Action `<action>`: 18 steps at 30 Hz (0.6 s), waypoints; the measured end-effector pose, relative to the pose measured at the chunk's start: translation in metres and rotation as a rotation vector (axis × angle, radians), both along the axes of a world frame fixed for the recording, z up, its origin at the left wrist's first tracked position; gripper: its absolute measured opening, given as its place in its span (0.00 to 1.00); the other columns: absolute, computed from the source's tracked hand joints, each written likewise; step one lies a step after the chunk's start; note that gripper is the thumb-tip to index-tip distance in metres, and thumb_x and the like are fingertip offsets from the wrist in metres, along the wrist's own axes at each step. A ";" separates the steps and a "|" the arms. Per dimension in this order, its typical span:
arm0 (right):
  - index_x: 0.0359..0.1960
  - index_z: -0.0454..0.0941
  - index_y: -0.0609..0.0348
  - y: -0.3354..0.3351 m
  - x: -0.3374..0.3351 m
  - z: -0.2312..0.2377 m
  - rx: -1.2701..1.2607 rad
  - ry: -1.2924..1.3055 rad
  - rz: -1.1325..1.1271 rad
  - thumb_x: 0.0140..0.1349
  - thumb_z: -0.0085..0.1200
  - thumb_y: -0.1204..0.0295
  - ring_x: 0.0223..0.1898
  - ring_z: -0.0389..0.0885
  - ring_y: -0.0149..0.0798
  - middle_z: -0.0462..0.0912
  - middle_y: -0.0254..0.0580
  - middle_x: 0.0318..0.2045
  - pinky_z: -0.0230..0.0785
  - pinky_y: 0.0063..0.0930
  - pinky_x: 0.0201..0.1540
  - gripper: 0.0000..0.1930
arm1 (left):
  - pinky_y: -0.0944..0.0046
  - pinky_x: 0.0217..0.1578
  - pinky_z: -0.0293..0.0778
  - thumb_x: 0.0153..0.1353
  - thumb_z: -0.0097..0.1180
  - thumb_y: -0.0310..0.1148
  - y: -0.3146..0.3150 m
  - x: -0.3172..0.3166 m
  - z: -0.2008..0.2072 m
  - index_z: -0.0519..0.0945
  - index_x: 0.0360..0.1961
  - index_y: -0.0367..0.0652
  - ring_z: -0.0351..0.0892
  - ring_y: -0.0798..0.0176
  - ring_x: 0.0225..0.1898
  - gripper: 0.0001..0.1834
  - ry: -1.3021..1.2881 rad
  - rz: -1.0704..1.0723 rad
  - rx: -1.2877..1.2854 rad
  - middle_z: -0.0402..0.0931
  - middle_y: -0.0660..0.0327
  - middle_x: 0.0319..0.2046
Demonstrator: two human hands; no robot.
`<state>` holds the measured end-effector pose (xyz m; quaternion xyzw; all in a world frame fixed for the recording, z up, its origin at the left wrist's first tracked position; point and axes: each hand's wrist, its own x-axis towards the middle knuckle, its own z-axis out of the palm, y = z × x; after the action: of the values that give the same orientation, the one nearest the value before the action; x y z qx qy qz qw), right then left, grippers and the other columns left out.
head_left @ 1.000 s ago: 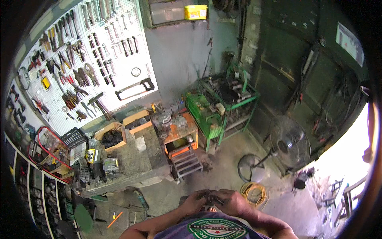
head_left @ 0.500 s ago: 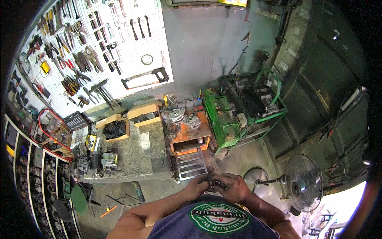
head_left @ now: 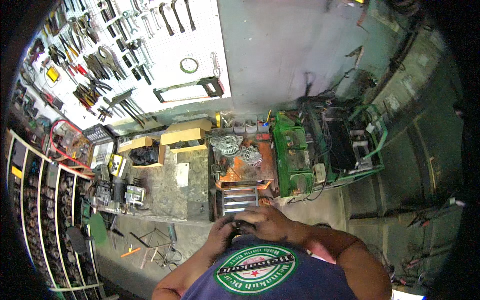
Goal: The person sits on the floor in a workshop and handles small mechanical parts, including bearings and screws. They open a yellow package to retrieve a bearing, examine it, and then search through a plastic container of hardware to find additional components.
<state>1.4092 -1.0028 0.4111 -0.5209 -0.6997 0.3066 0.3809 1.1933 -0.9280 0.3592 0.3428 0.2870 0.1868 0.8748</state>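
Note:
Close in front of my chest, my left hand [head_left: 221, 237] and my right hand [head_left: 261, 223] come together. Fingers of both are curled around something small and dark, too hidden to name. The right hand lies partly over the left fingertips, and both look smudged with dark grime. Just beyond them stands a small metal rack with slats [head_left: 240, 199]. Behind it, on an orange stand [head_left: 256, 173], lie two silver alternator housings, one [head_left: 227, 145] at the left and the other [head_left: 251, 156] at the right.
A stained workbench [head_left: 170, 192] at left carries open cardboard boxes [head_left: 186, 133] and motor-like parts [head_left: 134, 194]. Tools hang on a white pegboard [head_left: 165, 55]. A green machine frame [head_left: 292, 165] stands right of the orange stand. Shelves [head_left: 45, 215] line the far left; an orange stick [head_left: 131, 252] lies on the floor.
My view has turned, so the fan at right has left the picture. My hands have moved left and drawn closer together, the right now overlapping the left.

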 end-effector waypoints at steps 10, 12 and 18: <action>0.63 0.75 0.54 0.103 0.120 -0.003 -0.081 -0.056 0.370 0.68 0.64 0.65 0.51 0.88 0.59 0.85 0.52 0.56 0.83 0.49 0.51 0.24 | 0.53 0.57 0.82 0.72 0.57 0.45 0.032 0.111 0.023 0.78 0.59 0.30 0.85 0.50 0.54 0.27 0.088 0.318 0.075 0.83 0.50 0.54; 0.62 0.76 0.55 0.115 0.133 -0.007 -0.049 -0.028 0.450 0.71 0.63 0.60 0.51 0.88 0.59 0.85 0.52 0.57 0.83 0.50 0.51 0.23 | 0.54 0.57 0.81 0.73 0.55 0.44 0.035 0.123 0.023 0.78 0.59 0.30 0.85 0.50 0.53 0.26 0.043 0.302 0.093 0.83 0.50 0.53; 0.66 0.75 0.54 0.126 0.156 -0.015 -0.164 0.024 0.401 0.69 0.63 0.60 0.58 0.85 0.57 0.83 0.52 0.62 0.81 0.48 0.59 0.26 | 0.52 0.58 0.80 0.73 0.58 0.46 0.041 0.151 0.036 0.76 0.62 0.30 0.85 0.50 0.54 0.29 0.144 0.362 0.075 0.83 0.49 0.54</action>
<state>1.5651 -0.8767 0.3964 -0.3969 -0.7573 0.4383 0.2771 1.3441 -0.8871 0.3950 0.3304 0.3985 0.3264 0.7909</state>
